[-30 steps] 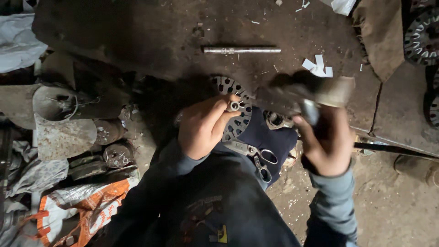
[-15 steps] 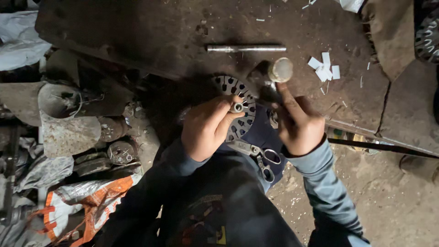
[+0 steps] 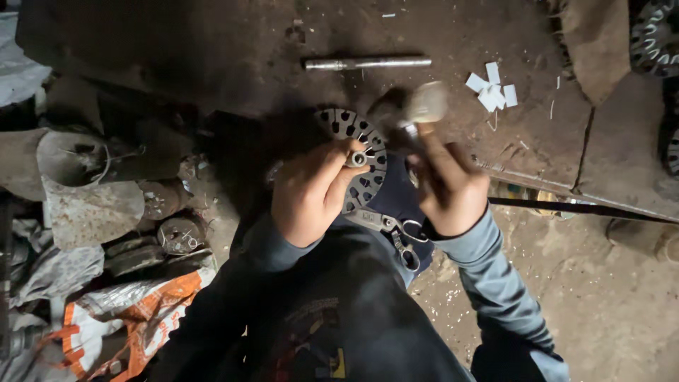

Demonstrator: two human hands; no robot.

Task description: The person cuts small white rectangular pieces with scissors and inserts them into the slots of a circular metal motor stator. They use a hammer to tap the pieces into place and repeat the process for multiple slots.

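Down at the bench (image 3: 212,42) edge, the left hand (image 3: 311,191) pinches a small metal ring (image 3: 358,158) against the slotted round stator disc (image 3: 357,152) on the person's lap. The right hand (image 3: 445,184) is clenched around a hammer (image 3: 423,106), its blurred head just above the disc. Scissors (image 3: 396,233) lie on the lap between the wrists.

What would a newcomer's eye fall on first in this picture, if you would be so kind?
First the two hands at the centre: the left hand pinches a small metal ring over a round slotted metal disc, while the right hand raises a blurred hammer just above it. Next come the steel rod lying on the dark slab at the top, and the scissors on the person's lap.
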